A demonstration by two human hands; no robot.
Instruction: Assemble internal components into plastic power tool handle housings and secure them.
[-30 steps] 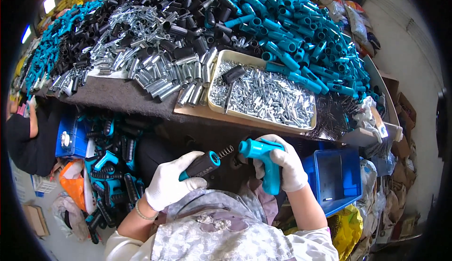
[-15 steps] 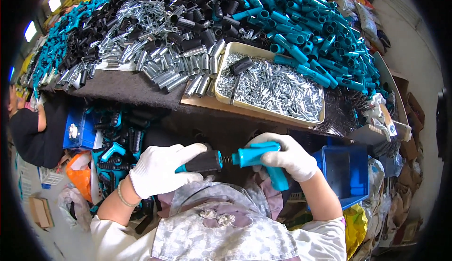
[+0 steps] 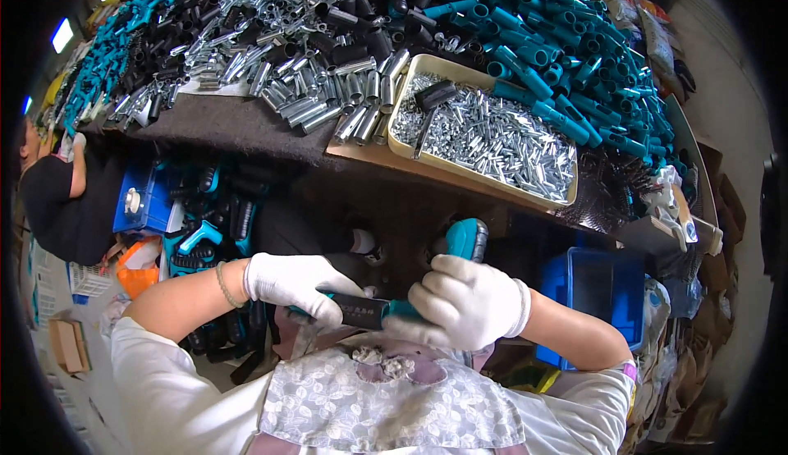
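Close to my apron, both gloved hands hold one teal and black pistol-shaped tool between them. My left hand (image 3: 297, 284) is closed round the left end of its black sleeve (image 3: 362, 311). My right hand (image 3: 466, 303) wraps the teal handle (image 3: 465, 239), whose bent grip with a black side sticks up above my fingers. Sleeve and handle appear to meet beside my right fingers, with no spring showing between them. Much of the teal part is hidden under my right hand.
On the bench ahead, a cream tray (image 3: 484, 179) holds small metal pins. Behind it lie heaps of teal tubes (image 3: 525, 69), black sleeves and chrome tubes (image 3: 308, 110). A blue bin (image 3: 632, 291) stands at right, finished-looking tools (image 3: 201, 237) at left, where another person (image 3: 61, 205) works.
The gap with the spring between sleeve and teal handle has closed. My right hand has turned, so the handle's grip now points up and away instead of down toward me.
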